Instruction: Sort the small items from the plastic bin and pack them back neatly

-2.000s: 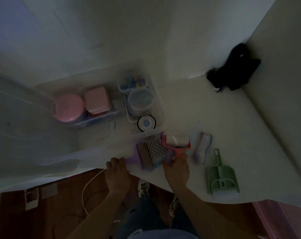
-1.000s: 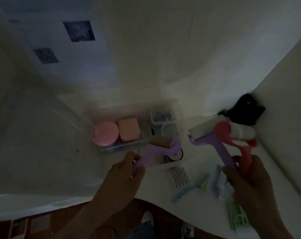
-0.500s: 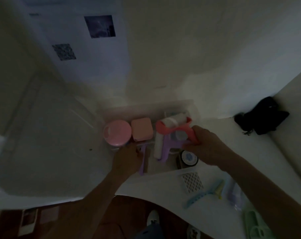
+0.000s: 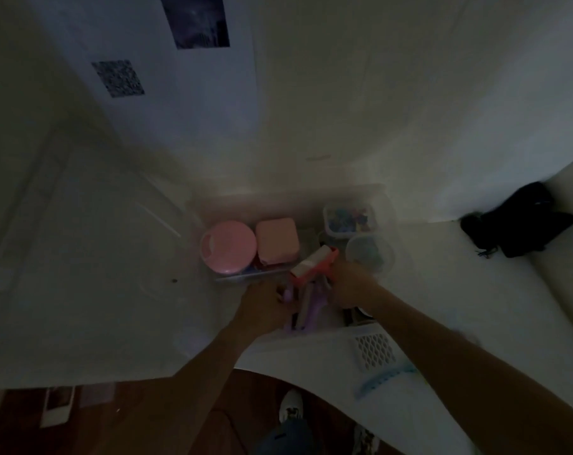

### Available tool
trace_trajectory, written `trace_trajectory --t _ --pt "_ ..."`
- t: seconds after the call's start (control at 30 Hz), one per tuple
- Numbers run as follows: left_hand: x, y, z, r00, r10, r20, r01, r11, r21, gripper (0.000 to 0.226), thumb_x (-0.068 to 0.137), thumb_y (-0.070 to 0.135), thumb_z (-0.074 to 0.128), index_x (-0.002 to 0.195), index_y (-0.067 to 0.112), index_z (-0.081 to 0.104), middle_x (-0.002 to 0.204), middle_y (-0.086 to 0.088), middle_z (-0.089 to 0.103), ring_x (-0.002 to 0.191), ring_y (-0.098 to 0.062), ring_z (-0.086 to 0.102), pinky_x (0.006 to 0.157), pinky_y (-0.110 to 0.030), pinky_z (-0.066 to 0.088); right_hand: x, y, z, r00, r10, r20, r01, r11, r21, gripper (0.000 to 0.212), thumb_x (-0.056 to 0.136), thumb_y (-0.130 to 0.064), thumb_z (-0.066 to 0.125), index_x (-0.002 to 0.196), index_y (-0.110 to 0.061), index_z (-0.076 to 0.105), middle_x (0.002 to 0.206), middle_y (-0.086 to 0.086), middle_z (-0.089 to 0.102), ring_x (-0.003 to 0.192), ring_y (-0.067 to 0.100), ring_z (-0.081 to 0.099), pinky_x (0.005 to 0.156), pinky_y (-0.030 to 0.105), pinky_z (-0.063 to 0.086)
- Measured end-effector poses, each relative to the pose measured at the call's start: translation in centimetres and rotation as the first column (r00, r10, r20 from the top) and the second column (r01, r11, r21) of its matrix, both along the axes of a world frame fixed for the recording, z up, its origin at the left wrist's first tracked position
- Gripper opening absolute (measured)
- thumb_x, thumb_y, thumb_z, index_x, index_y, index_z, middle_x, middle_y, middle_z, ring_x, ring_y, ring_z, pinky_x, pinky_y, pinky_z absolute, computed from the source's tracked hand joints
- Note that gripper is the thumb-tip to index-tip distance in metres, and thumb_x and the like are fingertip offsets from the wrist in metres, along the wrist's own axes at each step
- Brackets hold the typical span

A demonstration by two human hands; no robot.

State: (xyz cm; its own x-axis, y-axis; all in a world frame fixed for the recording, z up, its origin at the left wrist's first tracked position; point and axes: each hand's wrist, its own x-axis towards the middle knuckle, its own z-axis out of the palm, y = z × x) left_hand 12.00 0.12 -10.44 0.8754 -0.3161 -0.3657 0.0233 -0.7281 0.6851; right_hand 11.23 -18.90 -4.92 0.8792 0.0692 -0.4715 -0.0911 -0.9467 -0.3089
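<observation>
The clear plastic bin stands at the wall. Inside it lie a round pink case, a square pink box, a small tub of coloured bits and a round clear tub. My right hand grips the red lint roller over the bin's front part. Below it lie purple rollers. My left hand holds the handle of one purple roller inside the bin; its fingers are mostly hidden in the dim light.
On the white table lie a white honeycomb-patterned piece and a blue comb. A black bundle sits in the far right corner. The bin's clear lid lies to the left. The scene is dark.
Both hands lifted the rollers off the table and carried them to the bin. Since half a second ago they have sunk lower into its front part, the red roller tilting.
</observation>
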Motion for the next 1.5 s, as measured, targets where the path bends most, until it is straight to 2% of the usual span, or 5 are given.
trace_trajectory --t 0.2,0.4,0.7,0.97,1.5 --pt "0.4 -0.8 -0.8 0.999 0.023 -0.026 -0.024 0.999 -0.022 0.007 0.082 0.028 0.072 0.077 0.024 0.068 0.084 -0.005 0.074 0.083 -0.021 0.069 0.063 -0.028 0.042 0.1 0.4 -1.3 0.999 0.0 0.035 0.006 0.988 -0.156 0.04 0.097 -0.024 0.053 0.132 -0.005 0.051 0.13 0.016 0.059 0.118 0.034 0.058 0.091 0.037 0.047" --pt "1.0 -1.9 -1.1 0.998 -0.046 -0.053 0.045 0.999 -0.03 0.012 0.083 0.028 0.074 0.081 0.026 0.062 0.086 0.001 0.068 0.082 -0.012 0.062 0.061 -0.016 0.037 0.4 0.0 -1.0 0.998 -0.008 0.064 0.021 0.977 -0.212 0.041 0.096 -0.026 0.054 0.13 -0.005 0.049 0.125 0.016 0.061 0.114 0.036 0.06 0.087 0.04 0.049" --pt "1.2 -0.3 -2.7 0.997 -0.08 0.016 0.079 0.996 0.047 0.022 0.081 0.03 0.071 0.097 0.016 0.067 0.101 -0.004 0.072 0.098 -0.025 0.065 0.075 -0.03 0.044 -0.1 -0.6 -0.4 0.983 0.15 0.111 -0.09 0.902 -0.422 0.032 0.095 -0.023 0.05 0.126 -0.013 0.053 0.113 0.008 0.067 0.104 0.032 0.066 0.079 0.038 0.052" --pt "1.4 1.1 -3.4 0.985 -0.099 0.14 0.083 0.99 0.114 0.013 0.084 0.02 0.07 0.095 0.013 0.07 0.105 -0.004 0.071 0.101 -0.022 0.064 0.07 -0.022 0.034 0.1 -1.1 -0.2 0.985 0.157 0.066 -0.117 0.906 -0.407 0.025 0.092 -0.032 0.059 0.11 -0.016 0.064 0.111 0.005 0.068 0.103 0.028 0.067 0.079 0.035 0.053" --pt "1.5 -0.6 -4.0 0.996 -0.059 -0.073 0.056 0.998 -0.043 0.037 0.073 0.033 0.078 0.104 0.017 0.064 0.101 -0.004 0.072 0.097 -0.022 0.066 0.084 -0.035 0.052 0.1 -2.1 -1.5 0.966 0.256 0.041 -0.224 0.901 -0.372 0.028 0.085 -0.042 0.068 0.106 -0.024 0.062 0.107 0.004 0.066 0.102 0.028 0.065 0.075 0.034 0.052"
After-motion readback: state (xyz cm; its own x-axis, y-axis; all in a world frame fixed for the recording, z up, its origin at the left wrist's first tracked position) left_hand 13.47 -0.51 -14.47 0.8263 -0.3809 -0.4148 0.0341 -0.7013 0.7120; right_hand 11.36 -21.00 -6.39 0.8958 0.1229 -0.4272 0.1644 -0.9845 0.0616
